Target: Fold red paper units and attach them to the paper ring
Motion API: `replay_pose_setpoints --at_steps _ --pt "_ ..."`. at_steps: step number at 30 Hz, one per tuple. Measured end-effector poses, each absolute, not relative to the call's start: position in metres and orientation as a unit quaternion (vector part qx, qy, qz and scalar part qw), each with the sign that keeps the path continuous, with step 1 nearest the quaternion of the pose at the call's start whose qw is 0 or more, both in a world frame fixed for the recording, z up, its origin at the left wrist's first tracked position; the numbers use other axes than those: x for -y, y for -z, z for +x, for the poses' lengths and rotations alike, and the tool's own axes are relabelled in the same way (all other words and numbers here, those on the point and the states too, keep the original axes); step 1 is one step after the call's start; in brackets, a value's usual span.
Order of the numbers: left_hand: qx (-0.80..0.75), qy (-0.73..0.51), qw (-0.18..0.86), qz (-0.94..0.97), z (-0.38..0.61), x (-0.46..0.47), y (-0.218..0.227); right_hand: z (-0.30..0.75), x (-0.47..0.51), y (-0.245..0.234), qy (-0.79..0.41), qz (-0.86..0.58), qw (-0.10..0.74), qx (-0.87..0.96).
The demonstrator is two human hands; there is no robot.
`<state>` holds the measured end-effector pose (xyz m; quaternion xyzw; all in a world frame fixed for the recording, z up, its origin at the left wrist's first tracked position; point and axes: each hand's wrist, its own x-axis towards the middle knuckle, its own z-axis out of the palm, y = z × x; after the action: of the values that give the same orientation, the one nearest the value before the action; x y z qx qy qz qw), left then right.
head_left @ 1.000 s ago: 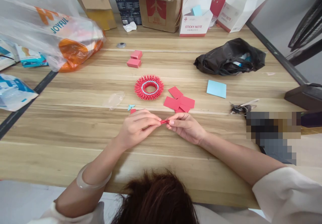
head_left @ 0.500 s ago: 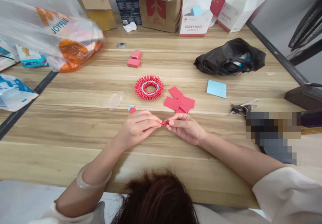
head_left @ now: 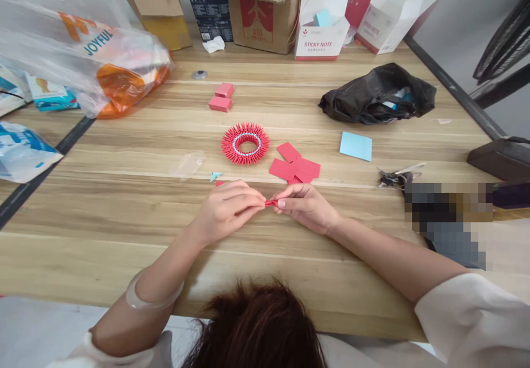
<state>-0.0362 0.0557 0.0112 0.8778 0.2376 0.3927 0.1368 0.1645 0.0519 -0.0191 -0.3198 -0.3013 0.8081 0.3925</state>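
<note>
Pinched between the fingertips of both hands, a small red folded paper piece sits in a narrow grip: the left hand point(head_left: 227, 208) takes one end and the right hand point(head_left: 308, 208) the other, with a short stretch of the red folded paper piece point(head_left: 271, 203) showing between them. It is above the near part of the wooden table point(head_left: 124, 208), in front of the spiky red ring point(head_left: 246, 158) and the loose red slips point(head_left: 306, 168). Fingers cover both ends, so the exact folds cannot be told. Pulling the hands apart could tear or unfold thin paper, while pressing too hard could crease it off line; a loose pinch at either end might let it spring or slip away. Beside the left hand lie a small blue folded piece point(head_left: 216, 176) and a partly hidden red scrap point(head_left: 220, 182); a careless sweep of the knuckles could nudge either.
</note>
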Motion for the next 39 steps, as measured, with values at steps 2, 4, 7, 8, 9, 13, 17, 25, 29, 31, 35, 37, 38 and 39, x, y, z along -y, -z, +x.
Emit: replay_pose_setpoints --at_steps 2,4,7,8,9,13,17,25,29,31,35,37,38,39 --pt "-0.246 -0.395 0.138 0.874 -0.0355 -0.055 -0.0113 0.1651 -0.0524 0.0194 -0.81 -0.319 0.385 0.307" --pt "-0.255 -0.395 0.141 0.871 -0.0349 -0.0542 -0.0111 0.1655 -0.0527 0.0196 -0.809 -0.321 0.38 0.313" --pt "-0.258 -0.397 0.137 0.87 -0.0347 -0.0535 -0.0103 0.1656 -0.0531 0.0195 -0.807 -0.325 0.379 0.316" --pt "-0.259 -0.397 0.132 0.87 -0.0347 -0.0534 -0.01 0.1657 -0.0533 0.0194 -0.807 -0.327 0.377 0.316" --pt "-0.261 -0.397 0.128 0.871 -0.0348 -0.0535 -0.0099 0.1659 -0.0534 0.0194 -0.808 -0.327 0.374 0.317" --pt "-0.266 -0.399 0.135 0.867 -0.0341 -0.0533 -0.0104 0.1668 -0.0538 0.0205 -0.819 -0.323 0.356 0.313" --pt "-0.267 -0.411 0.148 0.859 -0.0325 -0.0527 -0.0119 0.1671 -0.0538 0.0219 -0.821 -0.318 0.357 0.312" --pt "-0.237 -0.399 0.132 0.876 -0.0362 -0.055 -0.0083 0.1658 -0.0531 0.0195 -0.827 -0.317 0.352 0.304" --pt "-0.226 -0.385 0.111 0.888 -0.0401 -0.0553 -0.0058 0.1654 -0.0524 0.0201 -0.82 -0.32 0.359 0.309" --pt "-0.217 -0.378 0.091 0.895 -0.0409 -0.0551 -0.0061 0.1649 -0.0521 0.0208 -0.816 -0.321 0.366 0.313" --pt "-0.212 -0.374 0.068 0.9 -0.0409 -0.0541 -0.0085 0.1635 -0.0516 0.0221 -0.806 -0.321 0.377 0.325" --pt "-0.213 -0.374 0.066 0.9 -0.041 -0.0535 -0.009 0.1632 -0.0514 0.0224 -0.803 -0.317 0.381 0.329" --pt "-0.215 -0.374 0.067 0.9 -0.0411 -0.0532 -0.009 0.1631 -0.0514 0.0224 -0.804 -0.314 0.382 0.33" --pt "-0.216 -0.375 0.067 0.899 -0.0411 -0.0529 -0.0088 0.1631 -0.0514 0.0224 -0.805 -0.311 0.383 0.329"
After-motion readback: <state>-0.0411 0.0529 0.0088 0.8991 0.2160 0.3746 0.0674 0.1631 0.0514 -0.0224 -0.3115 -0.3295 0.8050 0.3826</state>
